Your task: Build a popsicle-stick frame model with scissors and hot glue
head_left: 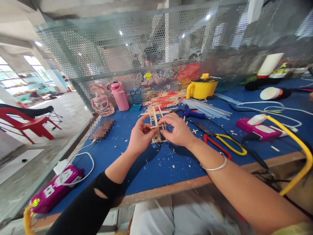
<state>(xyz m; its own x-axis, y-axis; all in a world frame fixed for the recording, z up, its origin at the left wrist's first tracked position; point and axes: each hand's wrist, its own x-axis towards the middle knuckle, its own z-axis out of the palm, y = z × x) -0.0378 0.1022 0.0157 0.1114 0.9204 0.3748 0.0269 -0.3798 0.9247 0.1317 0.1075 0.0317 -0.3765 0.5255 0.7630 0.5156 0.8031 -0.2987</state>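
1. Black sleeve (pixel 81 202) on the left arm, and a bare right forearm with a bangle (pixel 215 166), reach over the table (pixel 144 178) from its near edge.
2. Left hand (pixel 141 135): thumb and fingertips pinch the side of a small stick frame (pixel 155 115).
3. Right hand (pixel 178 130): thumb and forefinger pinch the same frame from the other side.
4. The frame is between the hands, mid-table, with wood scraps scattered around it.
5. Just right of the right hand lie a blue glue gun (pixel 194 113) and yellow-handled scissors (pixel 231 143); clear glue sticks (pixel 212 110) lie behind.
6. Loose sticks (pixel 163 99), some red, are heaped beyond the frame; a yellow pot (pixel 204 88) stands to their right.
7. Left of the heap stand a blue rack (pixel 136 98) and a pink bottle (pixel 120 96).
8. Behind everything rises a mesh screen (pixel 97 58).
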